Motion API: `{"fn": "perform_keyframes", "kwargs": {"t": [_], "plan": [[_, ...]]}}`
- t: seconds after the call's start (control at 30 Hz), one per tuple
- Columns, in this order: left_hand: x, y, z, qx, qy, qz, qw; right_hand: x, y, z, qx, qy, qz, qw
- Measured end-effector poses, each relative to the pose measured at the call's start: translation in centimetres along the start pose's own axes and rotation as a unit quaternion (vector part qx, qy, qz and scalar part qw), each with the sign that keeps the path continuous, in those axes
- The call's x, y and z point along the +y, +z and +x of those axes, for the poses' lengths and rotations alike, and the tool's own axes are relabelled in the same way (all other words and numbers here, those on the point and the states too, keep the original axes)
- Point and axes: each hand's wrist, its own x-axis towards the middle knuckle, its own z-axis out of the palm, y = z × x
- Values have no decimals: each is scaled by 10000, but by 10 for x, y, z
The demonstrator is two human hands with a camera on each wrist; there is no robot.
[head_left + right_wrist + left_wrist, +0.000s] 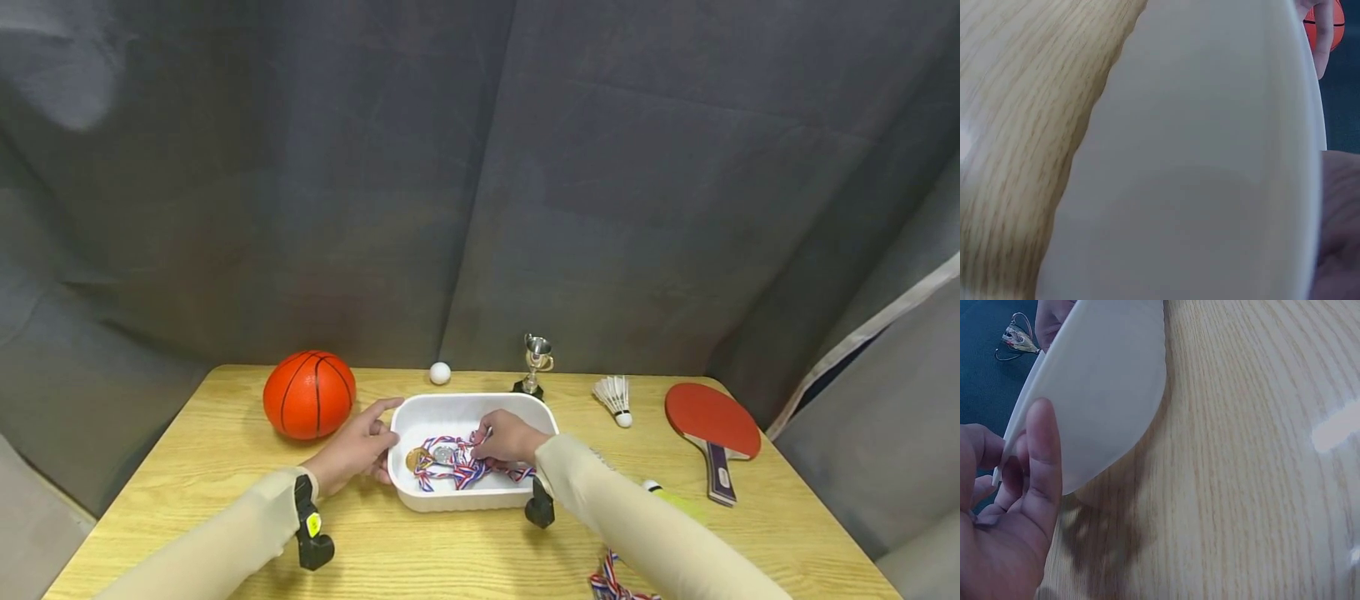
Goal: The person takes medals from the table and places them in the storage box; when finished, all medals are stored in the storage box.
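Head view: gripping the left end of the white tub with the left hand, tub set in the middle of the tabletop. Reaching inside with the right hand, fingers curled, pinching striped ribbons. Lying by these on the tub's floor, a gold medal and, next to it, a silver medal. Behind the tub, a small trophy and a white ball; off to the left, an orange basketball; to the right, a white shuttlecock and a red paddle. Near the bottom edge, another ribbon bundle, partly behind the right sleeve.

Left wrist view: clasping the tub's rim between the left hand's fingers, one finger upright against the outer wall.

Right wrist view: mostly outer tub wall, with the right hand blurred beyond the rim, fingertips hidden.
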Motion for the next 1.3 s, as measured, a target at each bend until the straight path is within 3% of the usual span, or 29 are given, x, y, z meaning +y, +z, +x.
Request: {"fn": "perform_keyframes", "kwargs": {"t": [0.47,0.7,0.9,1.17,1.3], "plan": [[-1,0,-6,-40,42,-120,9999,-1,6,0,86,-103,-369,9992],[-2,0,-4,-8,-4,-139,9999,-3,4,-2,229,-335,-898,9951],[-1,2,-2,-25,-19,-134,9999,-14,-25,-19,255,-678,-1517,9858],[-1,-1,-2,-33,10,-108,9999,-3,-78,-57,94,-1919,-1074,9755],[1,-3,-4,-27,5,-47,10000,8,-92,-89,33,-2142,-997,9717]]}}
